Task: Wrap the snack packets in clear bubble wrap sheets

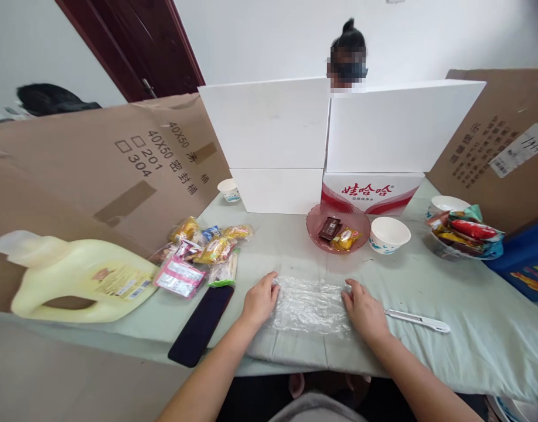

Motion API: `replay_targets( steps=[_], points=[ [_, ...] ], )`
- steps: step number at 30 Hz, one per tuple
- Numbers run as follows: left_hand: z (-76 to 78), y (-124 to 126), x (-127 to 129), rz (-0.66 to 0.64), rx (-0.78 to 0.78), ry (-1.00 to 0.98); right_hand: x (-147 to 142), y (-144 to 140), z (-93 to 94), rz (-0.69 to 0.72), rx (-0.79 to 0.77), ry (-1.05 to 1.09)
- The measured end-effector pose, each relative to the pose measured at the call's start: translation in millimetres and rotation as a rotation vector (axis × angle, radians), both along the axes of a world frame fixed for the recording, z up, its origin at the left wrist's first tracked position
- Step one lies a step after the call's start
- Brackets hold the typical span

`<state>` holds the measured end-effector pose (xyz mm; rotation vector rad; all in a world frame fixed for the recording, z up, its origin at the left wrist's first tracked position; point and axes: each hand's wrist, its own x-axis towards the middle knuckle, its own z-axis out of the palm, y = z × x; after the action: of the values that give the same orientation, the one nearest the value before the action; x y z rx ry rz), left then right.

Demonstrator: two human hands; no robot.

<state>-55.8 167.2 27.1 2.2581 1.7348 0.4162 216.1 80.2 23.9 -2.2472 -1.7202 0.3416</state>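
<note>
Both hands, left (260, 300) and right (364, 310), pressed flat and unclenched on the film (310, 305) edges, smoothing it; next likely needed snacks (198, 252), lying left.

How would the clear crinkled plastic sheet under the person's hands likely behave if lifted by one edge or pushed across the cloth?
The plastic sheet looks thin and wrinkled, so it would probably flop and fold rather than hold its shape. It seems very light. Both the left hand and right hand press its ends flat; pushed, it may bunch up on the cloth.
</note>
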Motion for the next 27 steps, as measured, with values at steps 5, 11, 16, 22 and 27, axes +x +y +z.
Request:
replay_targets(
  steps=[5,11,16,22,27],
  points=[
    [25.9,-8.5,10.3,-0.074,0.279,0.105,-4.6,-0.6,1.1,0.054,0.002,-0.11],
    [23.2,-32.9,54.4,-0.582,0.149,0.048,-1.9,-2.1,-3.0,0.079,0.017,-0.183],
    [-4.1,-39.8,60.5,-0.726,0.033,0.168,34.2,-3.5,10.7,-0.031,0.073,-0.3],
    [-3.8,-38.5,57.2,-0.727,0.019,0.164,11.4,-9.6,15.5,0.329,0.274,-0.264],
    [-6.4,-40.6,58.1,-0.712,0.064,0.131,-14.8,-20.1,-15.6,0.544,0.177,-0.236]
  ],
)
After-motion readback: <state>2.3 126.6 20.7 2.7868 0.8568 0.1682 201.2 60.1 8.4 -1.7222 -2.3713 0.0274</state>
